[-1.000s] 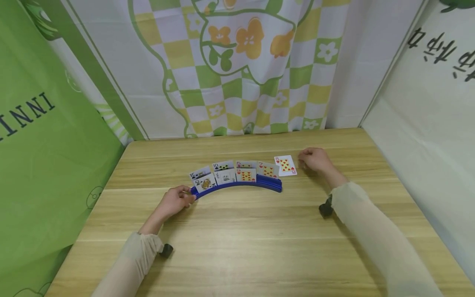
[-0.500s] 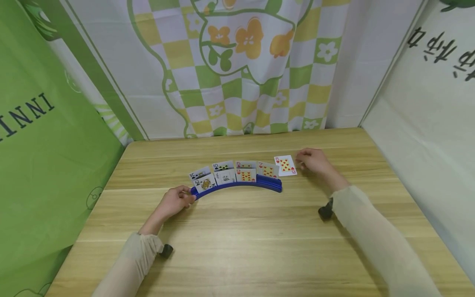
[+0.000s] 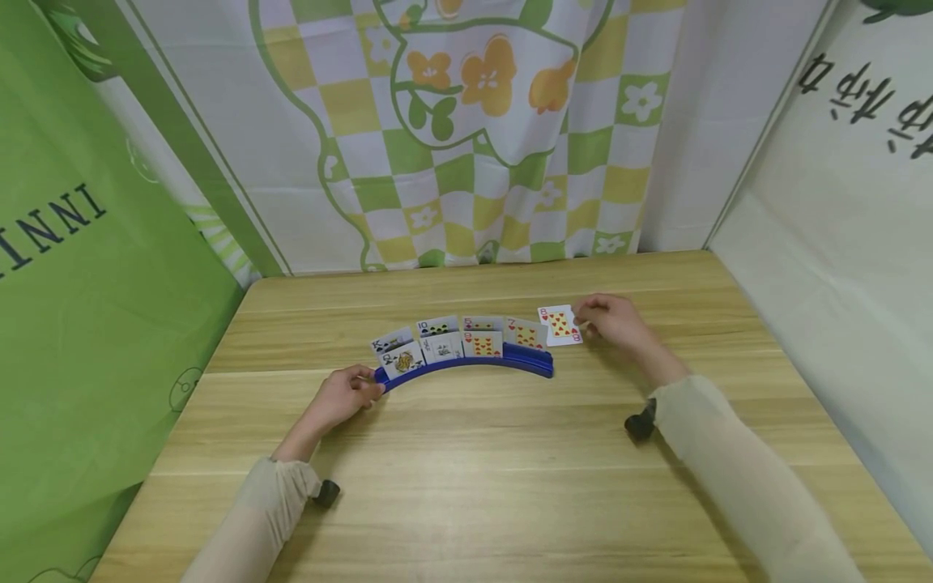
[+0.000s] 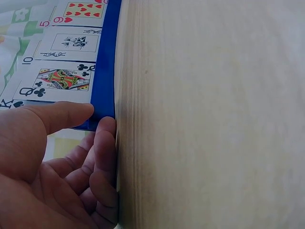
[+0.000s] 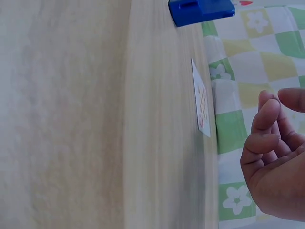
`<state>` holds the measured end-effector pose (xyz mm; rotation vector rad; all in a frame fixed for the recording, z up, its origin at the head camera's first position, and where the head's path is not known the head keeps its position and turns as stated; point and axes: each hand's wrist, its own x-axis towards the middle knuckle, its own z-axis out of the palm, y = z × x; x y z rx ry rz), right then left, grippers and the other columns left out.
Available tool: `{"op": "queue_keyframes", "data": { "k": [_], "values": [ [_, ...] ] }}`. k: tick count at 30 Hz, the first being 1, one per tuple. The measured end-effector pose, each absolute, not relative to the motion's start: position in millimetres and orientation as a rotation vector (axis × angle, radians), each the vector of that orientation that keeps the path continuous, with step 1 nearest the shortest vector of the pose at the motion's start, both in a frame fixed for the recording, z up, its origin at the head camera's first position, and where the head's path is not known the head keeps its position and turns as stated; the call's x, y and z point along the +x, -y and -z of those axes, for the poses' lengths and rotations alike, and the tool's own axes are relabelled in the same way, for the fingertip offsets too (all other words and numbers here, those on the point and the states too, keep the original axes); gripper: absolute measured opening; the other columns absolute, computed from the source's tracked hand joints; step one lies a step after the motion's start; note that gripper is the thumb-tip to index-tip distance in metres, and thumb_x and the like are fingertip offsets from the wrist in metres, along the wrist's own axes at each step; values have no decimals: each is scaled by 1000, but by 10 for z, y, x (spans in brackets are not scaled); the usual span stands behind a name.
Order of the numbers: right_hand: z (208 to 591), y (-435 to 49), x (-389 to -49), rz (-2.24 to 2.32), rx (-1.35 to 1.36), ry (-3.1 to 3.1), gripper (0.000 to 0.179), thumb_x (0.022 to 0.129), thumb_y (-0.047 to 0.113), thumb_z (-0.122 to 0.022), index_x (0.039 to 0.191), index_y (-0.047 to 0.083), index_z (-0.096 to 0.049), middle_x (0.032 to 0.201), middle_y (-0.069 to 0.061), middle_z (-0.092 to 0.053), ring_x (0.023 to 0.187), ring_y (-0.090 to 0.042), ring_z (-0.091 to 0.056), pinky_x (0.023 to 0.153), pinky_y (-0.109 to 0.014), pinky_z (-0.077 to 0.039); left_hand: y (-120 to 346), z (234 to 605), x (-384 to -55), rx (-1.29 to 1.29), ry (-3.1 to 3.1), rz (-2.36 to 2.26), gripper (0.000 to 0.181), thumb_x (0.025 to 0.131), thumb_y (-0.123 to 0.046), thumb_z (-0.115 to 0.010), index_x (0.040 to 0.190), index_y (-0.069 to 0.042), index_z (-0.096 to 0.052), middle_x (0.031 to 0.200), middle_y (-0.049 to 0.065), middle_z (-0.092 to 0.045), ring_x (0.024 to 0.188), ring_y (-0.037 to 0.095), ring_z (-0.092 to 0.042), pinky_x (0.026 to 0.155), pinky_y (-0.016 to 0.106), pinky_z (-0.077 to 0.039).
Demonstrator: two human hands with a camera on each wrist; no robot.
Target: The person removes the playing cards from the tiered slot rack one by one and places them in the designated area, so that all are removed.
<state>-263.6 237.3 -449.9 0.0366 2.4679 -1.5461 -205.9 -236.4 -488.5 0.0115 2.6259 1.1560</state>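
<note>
A curved blue card holder [image 3: 530, 362] stands on the table with playing cards in two rows. In front are the queen of clubs [image 3: 404, 361], a joker [image 3: 441, 348] and the nine of hearts [image 3: 483, 344]; partly covered behind are a king, a ten and a five, with a seven of hearts [image 3: 526, 333] at right. My left hand [image 3: 346, 395] pinches the holder's left end between thumb and forefinger. An eight of hearts [image 3: 559, 325] lies face up right of the holder. Above its right edge hovers my right hand [image 3: 615, 320], fingers loosely curled, nothing between thumb and fingertips.
The wooden table [image 3: 466, 470] has its back edge against a checked, flower-printed curtain [image 3: 488, 194]. Green cloth [image 3: 109, 267] hangs along the left side and pale cloth [image 3: 838, 243] along the right.
My right hand has moved left, from beside the eight of hearts to over its right edge. The left hand, the holder and the cards have stayed put.
</note>
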Motion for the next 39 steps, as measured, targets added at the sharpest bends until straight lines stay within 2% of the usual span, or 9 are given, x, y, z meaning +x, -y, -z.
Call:
{"op": "queue_keyframes", "data": {
  "k": [4, 9, 22, 31, 39],
  "values": [
    [4477, -2348, -2597, 1560, 7, -2462, 35, 104, 21, -50, 129, -2, -57, 121, -22, -63, 96, -27, -63, 86, -36, -55, 2365, 4885, -2061, 11, -2624, -1154, 37, 93, -24, -69, 120, 0, -61, 91, 12, -74, 72, 16, -65, 64, 28, -48],
    [4452, -2327, -2560, 1581, -42, -2461, 36, 104, 22, -52, 129, -3, -57, 120, -24, -64, 93, -24, -63, 82, -32, -55, 2361, 4881, -2057, 5, -2615, -1150, 37, 94, -24, -68, 121, 0, -60, 92, 11, -74, 73, 15, -65, 64, 28, -49],
    [4392, -2286, -2463, 1596, -82, -2474, 35, 102, 24, -56, 126, -2, -60, 117, -19, -66, 88, -18, -63, 76, -27, -54, 2353, 4882, -2054, -5, -2615, -1158, 35, 94, -24, -67, 120, -1, -61, 92, 10, -74, 72, 16, -65, 64, 29, -49],
    [4368, -2249, -2413, 1682, -97, -2412, 38, 100, 26, -61, 123, -4, -59, 98, -1, -69, 79, -15, -60, 68, -26, -52, 2360, 4911, -2046, -6, -2624, -1171, 35, 93, -22, -69, 119, 1, -61, 91, 12, -73, 71, 16, -65, 63, 28, -48],
    [4356, -2230, -2388, 1695, -122, -2395, 37, 100, 26, -60, 122, -4, -59, 93, 4, -67, 75, -12, -57, 65, -26, -49, 2358, 4894, -2042, 21, -2639, -1165, 36, 93, -21, -69, 119, 2, -61, 92, 12, -73, 70, 14, -65, 63, 28, -49]
  ]
}}
